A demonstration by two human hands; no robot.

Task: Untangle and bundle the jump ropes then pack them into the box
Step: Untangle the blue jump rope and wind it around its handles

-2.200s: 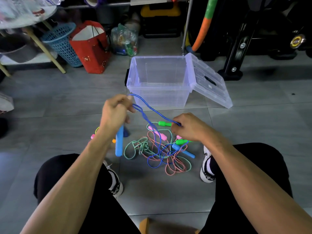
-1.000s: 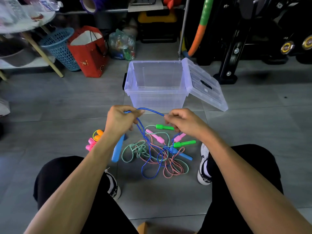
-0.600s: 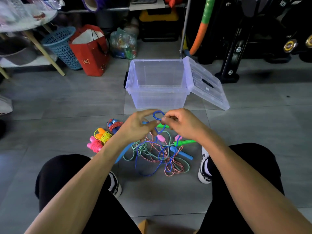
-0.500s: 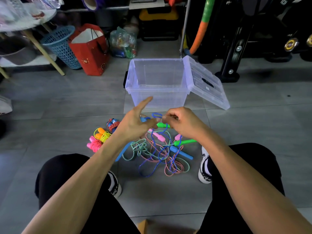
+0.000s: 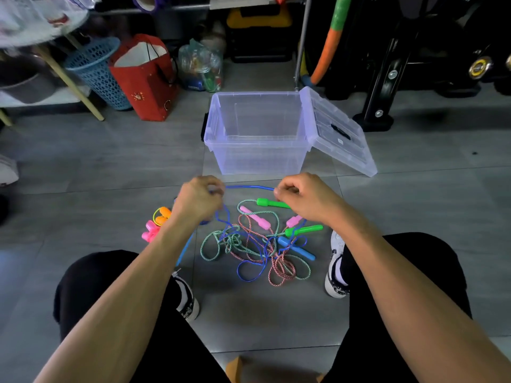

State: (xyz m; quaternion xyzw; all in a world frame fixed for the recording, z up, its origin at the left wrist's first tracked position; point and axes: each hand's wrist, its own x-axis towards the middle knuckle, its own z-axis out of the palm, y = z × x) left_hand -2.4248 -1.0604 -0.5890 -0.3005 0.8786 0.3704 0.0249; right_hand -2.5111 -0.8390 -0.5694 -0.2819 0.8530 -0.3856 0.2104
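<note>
A grey tiled floor (image 5: 110, 167) carries everything. At frame centre sits a clear plastic box (image 5: 260, 158), its lid (image 5: 340, 134) leaning open to the right. Below it lies a tangle of jump ropes (image 5: 257, 241); bundled ropes (image 5: 154, 223) lie left of centre.

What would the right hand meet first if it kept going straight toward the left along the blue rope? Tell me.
Probably the left hand. The right hand pinches the blue rope, which runs level to the left hand with only bare rope between them. Depth is hard to judge here.
</note>
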